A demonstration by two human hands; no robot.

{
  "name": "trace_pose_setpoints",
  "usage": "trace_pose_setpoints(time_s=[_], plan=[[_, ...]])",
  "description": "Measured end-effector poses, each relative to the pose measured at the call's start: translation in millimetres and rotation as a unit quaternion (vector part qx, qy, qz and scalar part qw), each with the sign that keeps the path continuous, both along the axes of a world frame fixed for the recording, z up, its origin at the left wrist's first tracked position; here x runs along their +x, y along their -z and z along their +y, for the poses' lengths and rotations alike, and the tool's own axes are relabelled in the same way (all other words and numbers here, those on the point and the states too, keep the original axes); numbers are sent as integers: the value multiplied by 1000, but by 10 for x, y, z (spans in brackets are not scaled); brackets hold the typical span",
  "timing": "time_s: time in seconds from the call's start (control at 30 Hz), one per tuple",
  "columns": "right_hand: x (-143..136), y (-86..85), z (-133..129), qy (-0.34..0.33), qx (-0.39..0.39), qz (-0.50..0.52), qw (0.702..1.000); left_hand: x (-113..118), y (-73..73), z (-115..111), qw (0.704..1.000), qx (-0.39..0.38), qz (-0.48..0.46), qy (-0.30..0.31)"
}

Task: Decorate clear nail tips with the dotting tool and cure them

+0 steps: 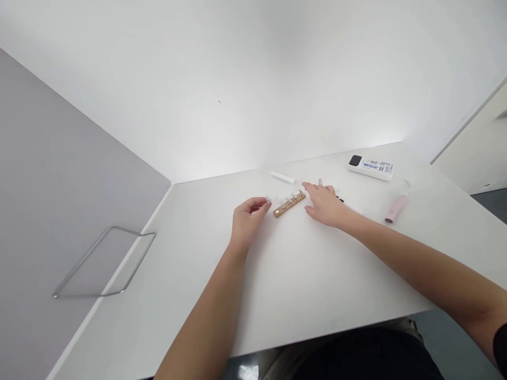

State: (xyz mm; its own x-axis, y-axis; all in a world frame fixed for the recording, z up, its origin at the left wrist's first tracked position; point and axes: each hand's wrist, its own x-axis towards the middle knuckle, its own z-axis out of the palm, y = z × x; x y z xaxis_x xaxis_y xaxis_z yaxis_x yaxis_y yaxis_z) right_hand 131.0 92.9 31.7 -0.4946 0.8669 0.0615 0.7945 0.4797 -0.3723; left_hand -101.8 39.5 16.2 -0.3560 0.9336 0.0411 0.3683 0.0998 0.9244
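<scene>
A narrow wooden strip (288,206) lies at a slant on the white table, with several small clear and shiny metal pieces along it. Just left of its near end, my left hand (249,215) pinches a tiny clear piece (268,199) between thumb and fingertips; its exact kind is too small to make out. My right hand (324,203) is beside the strip's far right end, fingers apart and low over the table, holding nothing that I can see. Part of a slim dark-and-white item (350,206) shows behind the right wrist.
A white tube-like stick (283,178) lies behind the strip. Toward the back right are a white power strip (371,168) with a printed label and a pink cylinder (396,209). A bent metal wire frame (130,279) leans at the left against the grey panel (71,174). White walls close off the back.
</scene>
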Motion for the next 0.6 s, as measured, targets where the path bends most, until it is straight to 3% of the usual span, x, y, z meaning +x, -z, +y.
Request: trace_pose_setpoints(time_s=[0.3, 0.6], plan=[[-149, 34, 246, 21, -73, 33, 997, 13, -61, -27, 998, -43, -10, -41], [-187, 184, 229, 27, -117, 107, 987, -43, 0, 14, 995, -40, -61, -64]])
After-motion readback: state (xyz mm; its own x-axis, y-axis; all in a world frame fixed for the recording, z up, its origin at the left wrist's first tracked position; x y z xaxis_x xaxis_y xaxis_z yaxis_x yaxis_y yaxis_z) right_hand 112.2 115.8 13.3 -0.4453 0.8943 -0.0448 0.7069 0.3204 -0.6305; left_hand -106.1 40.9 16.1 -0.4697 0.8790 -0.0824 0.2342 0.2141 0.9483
